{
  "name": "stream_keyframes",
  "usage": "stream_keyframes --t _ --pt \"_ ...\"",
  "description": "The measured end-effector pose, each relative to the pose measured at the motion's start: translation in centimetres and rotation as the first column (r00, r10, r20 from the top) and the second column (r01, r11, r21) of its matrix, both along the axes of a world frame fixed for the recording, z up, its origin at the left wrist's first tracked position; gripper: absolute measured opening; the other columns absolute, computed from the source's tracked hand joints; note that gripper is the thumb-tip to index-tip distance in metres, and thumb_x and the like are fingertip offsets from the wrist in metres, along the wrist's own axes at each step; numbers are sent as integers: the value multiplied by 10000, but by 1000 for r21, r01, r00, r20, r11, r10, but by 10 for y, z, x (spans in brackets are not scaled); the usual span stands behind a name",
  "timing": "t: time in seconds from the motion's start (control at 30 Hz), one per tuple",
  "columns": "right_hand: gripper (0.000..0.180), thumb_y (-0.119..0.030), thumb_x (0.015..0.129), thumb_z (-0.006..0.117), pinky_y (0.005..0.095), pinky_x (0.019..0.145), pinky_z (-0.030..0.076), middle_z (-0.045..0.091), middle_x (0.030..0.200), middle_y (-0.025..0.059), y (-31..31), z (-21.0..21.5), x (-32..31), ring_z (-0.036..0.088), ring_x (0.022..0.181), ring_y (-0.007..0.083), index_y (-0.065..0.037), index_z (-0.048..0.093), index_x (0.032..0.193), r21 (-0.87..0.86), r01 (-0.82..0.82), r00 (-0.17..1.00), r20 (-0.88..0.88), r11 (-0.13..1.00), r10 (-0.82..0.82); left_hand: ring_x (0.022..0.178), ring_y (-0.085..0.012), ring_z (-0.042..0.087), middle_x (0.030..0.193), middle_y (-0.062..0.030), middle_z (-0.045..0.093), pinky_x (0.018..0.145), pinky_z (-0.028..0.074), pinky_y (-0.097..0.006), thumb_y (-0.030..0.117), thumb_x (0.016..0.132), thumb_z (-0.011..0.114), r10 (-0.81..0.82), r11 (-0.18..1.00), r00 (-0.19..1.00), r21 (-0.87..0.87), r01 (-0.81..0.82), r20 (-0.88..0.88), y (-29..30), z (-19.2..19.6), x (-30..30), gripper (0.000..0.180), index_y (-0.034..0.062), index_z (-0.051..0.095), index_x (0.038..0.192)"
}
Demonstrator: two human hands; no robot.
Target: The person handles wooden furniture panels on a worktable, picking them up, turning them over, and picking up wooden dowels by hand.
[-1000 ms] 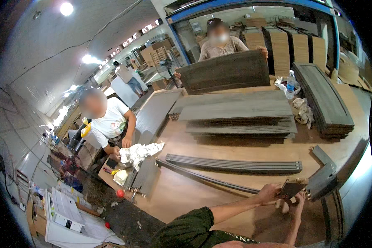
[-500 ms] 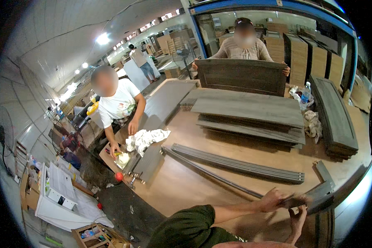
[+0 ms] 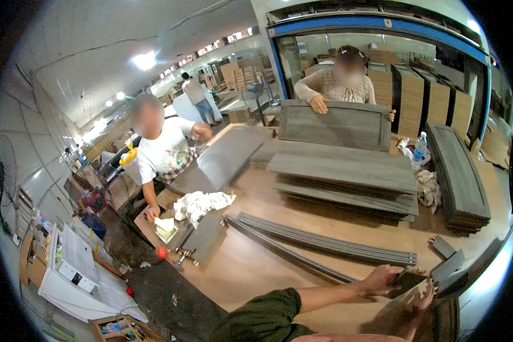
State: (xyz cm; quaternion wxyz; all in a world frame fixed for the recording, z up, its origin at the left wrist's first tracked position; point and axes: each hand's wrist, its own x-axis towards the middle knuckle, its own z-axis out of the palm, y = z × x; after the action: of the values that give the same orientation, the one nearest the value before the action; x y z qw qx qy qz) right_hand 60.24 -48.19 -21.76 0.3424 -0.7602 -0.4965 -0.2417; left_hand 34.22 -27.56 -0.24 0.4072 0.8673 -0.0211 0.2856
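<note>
Left grip (image 3: pixel 382 280) closed on a short dark board (image 3: pixel 409 280) at the near right of the counter (image 3: pixel 251 271).
The right grip (image 3: pixel 423 296) is at the board's right end, fingers partly bent; blur hides whether it holds or merely touches. The board is between long grey strips (image 3: pixel 325 238) and short grey pieces (image 3: pixel 449 265).

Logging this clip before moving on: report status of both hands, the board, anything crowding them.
Left hand gripping small dark board. Right hand blurred at board's right end, contact unclear. Long grey strips lie close beyond left hand.
</note>
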Motion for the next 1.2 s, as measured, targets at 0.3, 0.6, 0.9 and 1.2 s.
stream_keyframes --t 0.3,0.6,0.9,1.2 --pt "303 -168 879 497 326 711 448 549 1062 122 -59 9 -95 533 833 193 -23 501 1145 -131 349 594 -735 928 -327 817 -387 503 881 -205 515 681 398 -422 216 777 620 -112 994 988 7 112 104 -16 -15 12 342 7 494 1018" --pt "263 -128 889 479 345 826 440 553 1084 138 -46 -14 -110 530 947 211 5 511 1114 -133 510 553 -706 850 -442 572 -302 528 607 -129 529 545 405 -389 251 746 650 -43 998 995 42 47 -94 -10 -44 33 322 70 534 986" --pt "282 -154 904 449 348 860 416 535 1123 145 -51 -18 -110 512 1003 222 2 501 1133 -84 533 546 -726 842 -418 850 -394 480 889 -212 503 756 371 -450 227 778 605 -70 994 991 96 59 117 -48 -6 23 393 -8 491 1072" --pt "303 -179 919 419 351 895 393 516 1161 152 -65 -41 -83 495 1059 233 0 492 1153 -60 656 607 -551 753 -573 954 -393 526 1000 -217 557 777 433 -449 224 741 604 -123 992 960 7 129 -250 -43 -20 34 481 26 465 1156"
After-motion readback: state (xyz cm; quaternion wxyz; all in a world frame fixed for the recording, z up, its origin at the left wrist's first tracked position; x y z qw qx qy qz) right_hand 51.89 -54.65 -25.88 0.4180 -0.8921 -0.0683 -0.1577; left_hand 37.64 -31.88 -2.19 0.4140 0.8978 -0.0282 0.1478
